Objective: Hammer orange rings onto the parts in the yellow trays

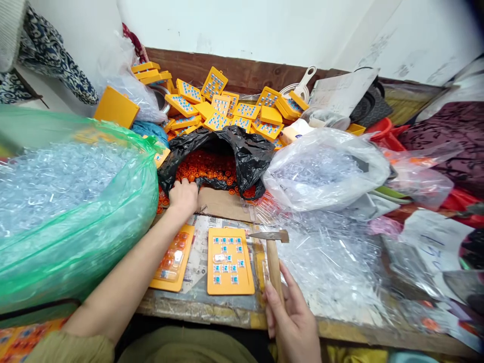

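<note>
My right hand (291,315) grips a hammer (275,269) by its wooden handle, its metal head upright near the yellow board. My left hand (183,197) reaches to the front lip of a black plastic bag (255,151); its fingers are curled and their tips hidden. Inside the bag lie many small orange rings (204,164). A yellow board (229,285) with blue-centred clear squares lies flat before me, one clear plastic piece (219,258) on it. Left of it, partly under my forearm, another yellow board (185,269) carries orange and clear pieces.
A green bag (113,242) of clear plastic pieces bulges at left. A white bag (325,196) of similar pieces stands at right, above a heap of clear pieces (333,267). Many yellow boards (217,83) pile against the wall. Cardboard (223,204) lies before the black bag.
</note>
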{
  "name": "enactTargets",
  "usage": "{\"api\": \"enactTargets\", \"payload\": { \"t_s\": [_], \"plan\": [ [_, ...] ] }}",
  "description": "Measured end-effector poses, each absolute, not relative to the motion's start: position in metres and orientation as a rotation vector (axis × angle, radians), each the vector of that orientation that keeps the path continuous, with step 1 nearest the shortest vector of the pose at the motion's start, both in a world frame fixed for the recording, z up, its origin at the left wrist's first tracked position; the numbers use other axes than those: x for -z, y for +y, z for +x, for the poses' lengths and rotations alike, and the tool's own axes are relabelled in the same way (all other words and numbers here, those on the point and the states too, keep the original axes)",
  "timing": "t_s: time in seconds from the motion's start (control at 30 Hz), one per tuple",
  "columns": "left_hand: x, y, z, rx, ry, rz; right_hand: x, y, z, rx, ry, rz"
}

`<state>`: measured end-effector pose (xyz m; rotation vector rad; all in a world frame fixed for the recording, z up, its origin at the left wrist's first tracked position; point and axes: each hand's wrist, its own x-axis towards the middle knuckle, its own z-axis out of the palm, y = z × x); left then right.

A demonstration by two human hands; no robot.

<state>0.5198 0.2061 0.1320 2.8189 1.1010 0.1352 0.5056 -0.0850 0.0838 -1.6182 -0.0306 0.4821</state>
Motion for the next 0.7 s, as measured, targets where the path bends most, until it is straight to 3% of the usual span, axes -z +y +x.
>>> {"api": "enactTargets", "payload": {
  "t_s": [0.17, 0.47, 0.7],
  "plan": [
    [-0.121, 0.215, 0.519, -0.166, 1.052, 2.788, -0.082, -0.085, 0.506, -0.486, 0.004, -1.588],
    [-0.097, 0.186, 0.534, -0.132, 0.408, 2.626, -0.084, -0.085, 0.506, -0.511, 0.003, -1.591],
    [-0.095, 0.181, 0.522, -0.187, 0.345, 2.582, -0.081, -0.09, 0.511, -0.553, -0.089, -1.647]
  ]
}}
